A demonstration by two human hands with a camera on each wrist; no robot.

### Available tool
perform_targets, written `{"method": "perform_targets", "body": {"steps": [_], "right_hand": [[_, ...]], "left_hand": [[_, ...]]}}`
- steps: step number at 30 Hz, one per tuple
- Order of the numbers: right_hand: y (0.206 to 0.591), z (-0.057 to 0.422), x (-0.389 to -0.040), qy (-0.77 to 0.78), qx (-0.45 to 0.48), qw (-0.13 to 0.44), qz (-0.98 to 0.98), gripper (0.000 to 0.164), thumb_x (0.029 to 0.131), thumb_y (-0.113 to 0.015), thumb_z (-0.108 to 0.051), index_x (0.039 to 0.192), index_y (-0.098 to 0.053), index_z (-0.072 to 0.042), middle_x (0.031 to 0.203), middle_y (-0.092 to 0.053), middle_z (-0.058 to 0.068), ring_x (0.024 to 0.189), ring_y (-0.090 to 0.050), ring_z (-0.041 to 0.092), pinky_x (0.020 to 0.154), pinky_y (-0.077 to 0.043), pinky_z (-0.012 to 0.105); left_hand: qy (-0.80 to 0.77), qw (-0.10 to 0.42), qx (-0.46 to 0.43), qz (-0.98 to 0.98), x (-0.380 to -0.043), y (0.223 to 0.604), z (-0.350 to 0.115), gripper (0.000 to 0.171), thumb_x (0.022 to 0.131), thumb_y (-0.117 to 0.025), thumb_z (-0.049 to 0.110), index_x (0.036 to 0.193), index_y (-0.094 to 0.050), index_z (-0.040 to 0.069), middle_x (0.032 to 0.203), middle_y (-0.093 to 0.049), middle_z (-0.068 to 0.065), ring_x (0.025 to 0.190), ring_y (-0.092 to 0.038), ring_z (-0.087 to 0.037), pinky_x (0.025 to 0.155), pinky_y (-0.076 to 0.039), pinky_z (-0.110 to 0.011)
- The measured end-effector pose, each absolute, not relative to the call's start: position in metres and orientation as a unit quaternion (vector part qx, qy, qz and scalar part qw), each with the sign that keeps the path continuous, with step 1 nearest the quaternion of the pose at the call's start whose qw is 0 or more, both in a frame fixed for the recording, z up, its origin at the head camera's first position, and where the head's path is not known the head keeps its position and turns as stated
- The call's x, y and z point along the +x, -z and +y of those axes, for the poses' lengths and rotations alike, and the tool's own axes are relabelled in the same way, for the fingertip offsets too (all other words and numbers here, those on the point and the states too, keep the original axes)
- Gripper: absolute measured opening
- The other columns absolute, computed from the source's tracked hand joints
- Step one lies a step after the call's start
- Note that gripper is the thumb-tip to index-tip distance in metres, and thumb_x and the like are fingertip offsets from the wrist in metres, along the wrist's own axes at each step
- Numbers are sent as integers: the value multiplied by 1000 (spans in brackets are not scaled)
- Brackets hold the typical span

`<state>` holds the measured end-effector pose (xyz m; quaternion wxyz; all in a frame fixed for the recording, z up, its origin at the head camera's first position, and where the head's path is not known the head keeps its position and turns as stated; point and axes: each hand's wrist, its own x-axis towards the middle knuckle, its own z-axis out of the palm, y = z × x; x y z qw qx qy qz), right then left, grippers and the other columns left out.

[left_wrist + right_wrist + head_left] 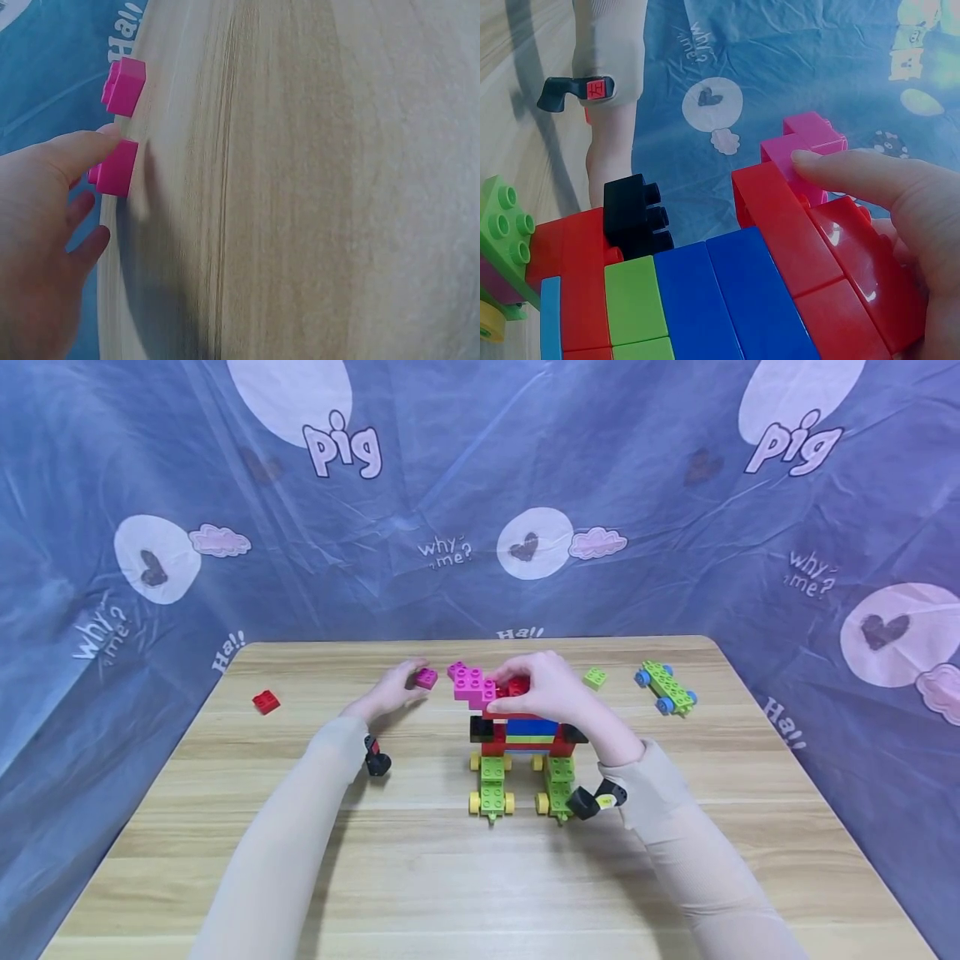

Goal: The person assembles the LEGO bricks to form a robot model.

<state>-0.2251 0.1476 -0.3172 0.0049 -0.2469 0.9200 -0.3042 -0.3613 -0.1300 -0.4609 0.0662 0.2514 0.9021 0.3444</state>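
A toy-brick figure built of red (787,232), blue (742,292), green and black bricks (634,214) stands mid-table on two green wheeled bases (492,789). Stepped pink bricks (470,683) jut from its upper left. My right hand (543,685) grips the top around these pink bricks and the red bricks beside them, its thumb against the pink side in the right wrist view. The left hand (392,689) reaches around a loose pink brick (120,171) on the table; one fingertip overlaps it, the lower fingers are apart. Another pink brick (126,86) lies just beyond.
A red brick (266,702) lies at the far left. To the right of the figure are a small green brick (595,677) and a green wheeled base (666,687) with blue wheels. Patterned blue cloth (465,485) hangs behind the wooden table (465,885).
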Motion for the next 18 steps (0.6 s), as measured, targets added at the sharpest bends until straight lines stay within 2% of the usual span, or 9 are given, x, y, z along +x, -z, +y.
{"method": "perform_targets", "body": {"steps": [4,7,12,18], "right_hand": [[317,148,-225,303,-246,5,921,43,77,-80,-32,113,-71,-9,109,-72,7,101,-65,22,88,-53,39],[316,147,-224,303,-244,6,921,43,77,-80,-32,112,-71,-9,109,-72,7,101,-65,22,88,-53,39],[317,147,-225,304,-245,6,921,43,77,-80,-32,113,-71,-10,109,-72,7,102,-65,22,89,-53,39],[317,147,-225,305,-242,8,921,43,77,-80,-32,113,-71,-9,110,-72,7,102,-65,23,89,-53,39]], "left_hand": [[-322,70,268,905,-361,461,-129,60,91,-64,10,144,-38,-3,152,-31,-23,139,-31,-42,117,-20,-52],[-306,71,271,910,-360,462,-128,58,93,-62,11,144,-39,-2,153,-30,-22,140,-29,-42,117,-19,-51],[-298,51,274,913,-360,465,-128,55,91,-63,8,141,-43,-3,149,-36,-24,136,-35,-43,115,-24,-52],[-321,45,264,908,-359,465,-130,52,85,-67,0,134,-51,-3,138,-48,-25,126,-47,-41,110,-35,-50]]}}
